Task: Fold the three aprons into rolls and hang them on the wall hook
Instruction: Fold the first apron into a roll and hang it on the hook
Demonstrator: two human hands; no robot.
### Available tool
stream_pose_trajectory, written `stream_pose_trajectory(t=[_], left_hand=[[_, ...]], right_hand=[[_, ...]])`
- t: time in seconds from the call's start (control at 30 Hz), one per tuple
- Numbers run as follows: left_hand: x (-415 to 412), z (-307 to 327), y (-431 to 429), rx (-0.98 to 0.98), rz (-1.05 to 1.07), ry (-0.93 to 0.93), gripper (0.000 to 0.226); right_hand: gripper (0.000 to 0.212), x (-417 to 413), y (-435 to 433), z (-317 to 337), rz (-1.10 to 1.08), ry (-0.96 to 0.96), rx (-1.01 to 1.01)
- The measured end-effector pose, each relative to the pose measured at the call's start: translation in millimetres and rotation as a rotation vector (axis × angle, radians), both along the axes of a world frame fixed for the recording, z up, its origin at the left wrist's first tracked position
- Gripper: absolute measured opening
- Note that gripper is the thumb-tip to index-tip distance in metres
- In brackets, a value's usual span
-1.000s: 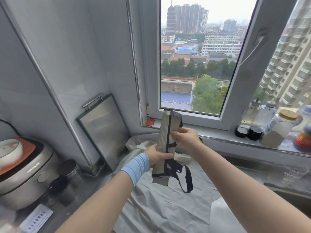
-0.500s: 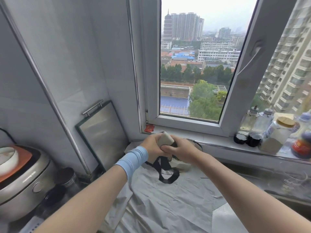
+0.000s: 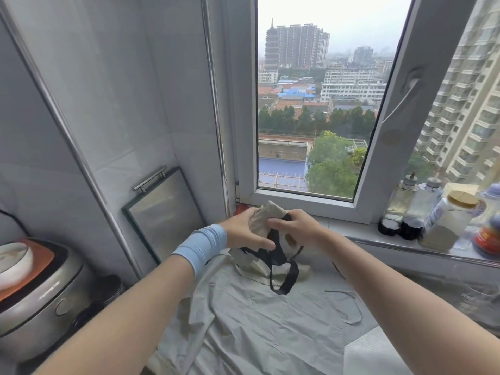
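Compared with one second earlier, the beige apron (image 3: 267, 215), then held upright as a long folded strip, is now compacted into a short bundle above the far edge of the counter (image 3: 378, 355), just below the window sill (image 3: 338, 226). Left hand (image 3: 243, 234): grip closed around the bundle's left side. Right hand (image 3: 297, 228): grip closed over its right side, fingers curled on the cloth. Both hands cover most of the bundle; only its upper end shows. One black strap loop (image 3: 286, 278) hangs from it over a crumpled beige cloth (image 3: 251, 263) lying directly beneath; whether that cloth is an apron cannot be determined. One pale grey apron (image 3: 257, 328) lies spread flat from the counter's centre to its near edge. One rice cooker (image 3: 40, 301) stands at the left edge, and one steel board (image 3: 165, 212) leans on the wall at the far left corner. On the sill's right end stand two clear bottles (image 3: 403, 193), two small dark jars (image 3: 389, 226) and one wooden-lidded jar (image 3: 449, 220).
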State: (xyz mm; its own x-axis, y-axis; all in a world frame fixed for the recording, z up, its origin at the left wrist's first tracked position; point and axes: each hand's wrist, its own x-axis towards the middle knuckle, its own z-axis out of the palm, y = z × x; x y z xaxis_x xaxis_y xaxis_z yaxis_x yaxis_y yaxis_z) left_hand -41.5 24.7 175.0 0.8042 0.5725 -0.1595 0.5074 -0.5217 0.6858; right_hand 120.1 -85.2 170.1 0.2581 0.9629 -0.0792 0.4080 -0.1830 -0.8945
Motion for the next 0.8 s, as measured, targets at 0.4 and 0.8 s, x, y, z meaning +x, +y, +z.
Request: stream_pose_trajectory(t=[0.4, 0.8], left_hand=[[-3, 1, 14, -0.250, 0.073, -0.004, 0.059], [-18, 3, 13, -0.707, 0.146, -0.281, 0.053]], right_hand=[[0.028, 22, -2, 16, -0.071, 0.148, -0.014], [0.010, 36, -9, 12, 0.053, 0.357, 0.093]])
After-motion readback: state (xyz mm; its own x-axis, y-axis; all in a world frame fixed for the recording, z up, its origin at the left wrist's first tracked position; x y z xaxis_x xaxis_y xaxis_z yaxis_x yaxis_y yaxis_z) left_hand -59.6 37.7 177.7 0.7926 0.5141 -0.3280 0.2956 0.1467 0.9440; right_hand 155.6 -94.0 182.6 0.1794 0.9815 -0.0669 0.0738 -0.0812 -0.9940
